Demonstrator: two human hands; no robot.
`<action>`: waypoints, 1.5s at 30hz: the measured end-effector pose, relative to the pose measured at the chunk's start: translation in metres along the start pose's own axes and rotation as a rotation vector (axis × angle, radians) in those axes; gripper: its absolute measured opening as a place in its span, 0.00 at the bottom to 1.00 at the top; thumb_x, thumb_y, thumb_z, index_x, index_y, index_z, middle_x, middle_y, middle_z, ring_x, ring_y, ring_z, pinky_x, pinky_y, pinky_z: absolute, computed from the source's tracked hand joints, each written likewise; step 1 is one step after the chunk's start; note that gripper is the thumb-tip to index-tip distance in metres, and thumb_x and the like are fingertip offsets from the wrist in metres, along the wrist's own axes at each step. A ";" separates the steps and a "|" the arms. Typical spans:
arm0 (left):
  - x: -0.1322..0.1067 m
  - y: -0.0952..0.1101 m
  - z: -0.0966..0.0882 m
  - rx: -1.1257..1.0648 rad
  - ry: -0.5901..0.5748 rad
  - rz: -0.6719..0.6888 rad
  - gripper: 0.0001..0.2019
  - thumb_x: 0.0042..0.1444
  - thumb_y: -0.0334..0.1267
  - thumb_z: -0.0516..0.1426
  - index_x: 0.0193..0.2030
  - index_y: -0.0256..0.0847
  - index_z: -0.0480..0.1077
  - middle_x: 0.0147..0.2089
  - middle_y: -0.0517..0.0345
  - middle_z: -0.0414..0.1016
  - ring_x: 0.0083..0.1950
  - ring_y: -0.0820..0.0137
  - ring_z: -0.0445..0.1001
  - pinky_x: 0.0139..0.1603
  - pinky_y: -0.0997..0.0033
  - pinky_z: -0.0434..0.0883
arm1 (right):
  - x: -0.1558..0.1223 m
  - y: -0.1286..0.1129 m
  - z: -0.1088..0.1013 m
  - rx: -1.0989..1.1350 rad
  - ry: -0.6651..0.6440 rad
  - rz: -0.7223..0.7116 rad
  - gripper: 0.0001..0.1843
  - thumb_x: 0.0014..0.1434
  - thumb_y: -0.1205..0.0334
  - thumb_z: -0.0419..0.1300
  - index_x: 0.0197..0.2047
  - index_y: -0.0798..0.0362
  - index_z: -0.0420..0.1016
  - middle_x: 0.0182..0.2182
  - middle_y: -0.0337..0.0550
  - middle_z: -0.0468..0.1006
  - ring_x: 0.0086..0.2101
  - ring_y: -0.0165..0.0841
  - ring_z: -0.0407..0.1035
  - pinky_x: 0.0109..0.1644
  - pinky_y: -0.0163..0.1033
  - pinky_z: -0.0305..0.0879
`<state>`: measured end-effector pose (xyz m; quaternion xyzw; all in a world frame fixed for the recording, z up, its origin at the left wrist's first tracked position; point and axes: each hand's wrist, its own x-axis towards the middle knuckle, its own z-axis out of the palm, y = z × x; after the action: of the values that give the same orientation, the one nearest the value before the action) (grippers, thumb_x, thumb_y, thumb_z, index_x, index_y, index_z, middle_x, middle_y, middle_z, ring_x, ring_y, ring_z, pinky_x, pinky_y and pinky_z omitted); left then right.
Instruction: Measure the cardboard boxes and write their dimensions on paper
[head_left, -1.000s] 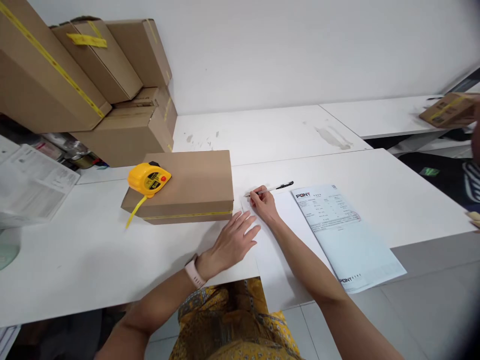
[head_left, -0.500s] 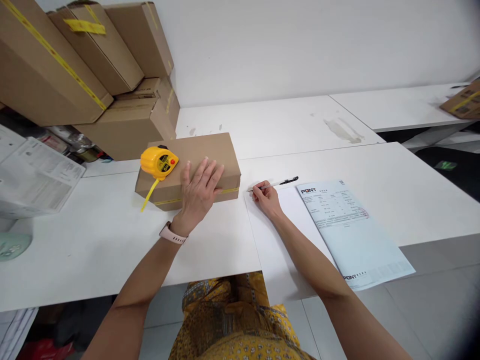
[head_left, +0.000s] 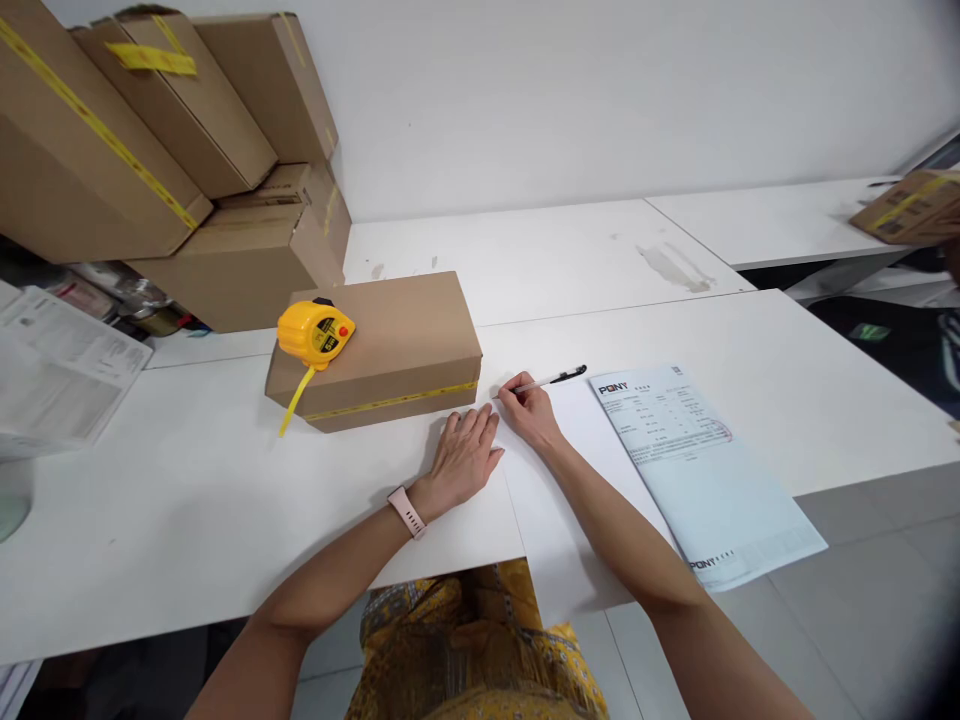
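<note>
My right hand (head_left: 529, 408) grips a black and silver pen (head_left: 551, 379), its tip resting on a blank white sheet (head_left: 555, 470) on the white table (head_left: 187, 500). Flat on the table just left of that sheet lies my left hand (head_left: 461, 455), fingers stretched out, a pink watch on the wrist. Right behind it sits a flat brown cardboard box (head_left: 397, 345) with yellow tape. A yellow tape measure (head_left: 315, 333) sits on the box's left end, its tape hanging over the edge.
A printed light-blue form (head_left: 697, 470) lies right of the blank sheet. Several cardboard boxes (head_left: 150, 150) are stacked at the back left, with papers (head_left: 52, 365) at the left edge. Another box (head_left: 911, 205) sits at the far right on a further table.
My left hand, which lay on top of the brown box half a second ago, has come back down flat on the table in front of it. The right hand stays on the pen.
</note>
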<state>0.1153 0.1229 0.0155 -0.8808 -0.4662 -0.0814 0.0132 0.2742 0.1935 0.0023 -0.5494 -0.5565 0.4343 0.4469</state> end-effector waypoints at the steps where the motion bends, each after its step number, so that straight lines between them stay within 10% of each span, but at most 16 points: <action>1: 0.000 -0.002 0.000 -0.008 0.003 -0.005 0.24 0.71 0.43 0.49 0.67 0.29 0.61 0.71 0.36 0.63 0.66 0.50 0.64 0.63 0.45 0.60 | 0.000 0.000 0.001 -0.013 -0.008 -0.023 0.09 0.58 0.52 0.61 0.34 0.48 0.68 0.23 0.34 0.71 0.24 0.31 0.63 0.31 0.38 0.60; 45: -0.002 -0.005 0.002 -0.090 0.022 -0.027 0.21 0.70 0.36 0.45 0.66 0.32 0.63 0.68 0.39 0.67 0.69 0.54 0.62 0.67 0.43 0.54 | -0.003 -0.003 0.006 -0.109 -0.027 -0.076 0.14 0.56 0.51 0.60 0.27 0.47 0.62 0.18 0.33 0.61 0.23 0.30 0.55 0.28 0.37 0.54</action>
<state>0.1103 0.1249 0.0131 -0.8732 -0.4736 -0.1122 -0.0226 0.2675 0.1909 0.0038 -0.5455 -0.6056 0.3937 0.4250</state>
